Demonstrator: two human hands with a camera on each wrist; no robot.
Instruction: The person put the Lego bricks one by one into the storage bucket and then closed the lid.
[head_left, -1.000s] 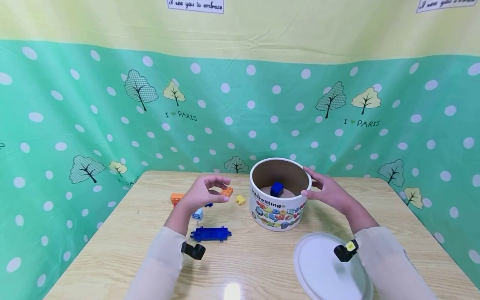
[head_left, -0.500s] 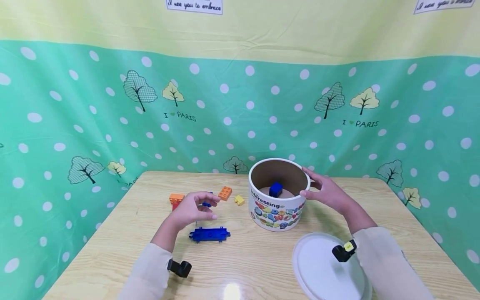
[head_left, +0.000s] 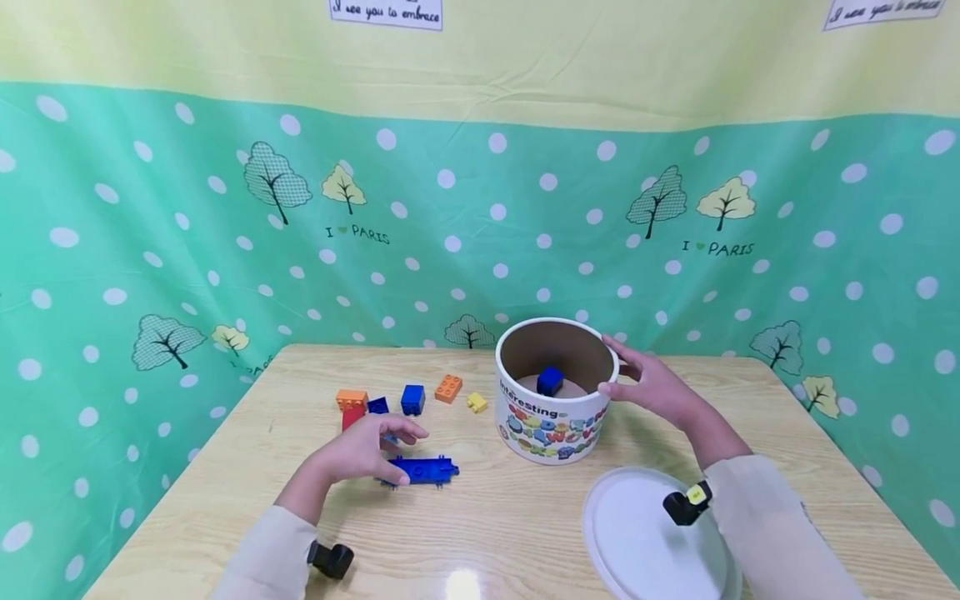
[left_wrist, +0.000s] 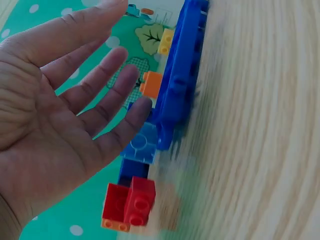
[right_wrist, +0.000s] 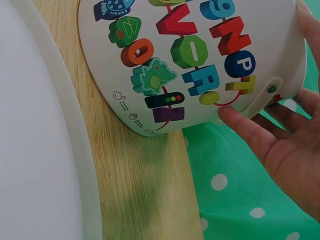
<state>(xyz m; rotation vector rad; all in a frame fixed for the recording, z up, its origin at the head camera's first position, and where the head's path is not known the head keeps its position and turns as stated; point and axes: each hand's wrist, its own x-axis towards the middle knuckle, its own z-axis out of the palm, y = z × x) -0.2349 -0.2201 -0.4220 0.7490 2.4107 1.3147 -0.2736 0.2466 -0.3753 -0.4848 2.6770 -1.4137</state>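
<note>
Head: right hand [head_left: 651,385] grips cylindrical tub [head_left: 553,427]; relaxed left hand [head_left: 358,450] by flat blue plate [head_left: 432,471].

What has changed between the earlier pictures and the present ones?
The left grip moved back and leftward, away from the white container, to the blue base's left end; it holds nothing. The right grip stayed on the container; the lid stayed put.

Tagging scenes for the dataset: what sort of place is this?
Likely an indoor play or recording corner: a wood-grain table, a polka-dotted fabric backdrop behind it, and toy building bricks near an open lettered tub. The frames don't settle which room.
</note>
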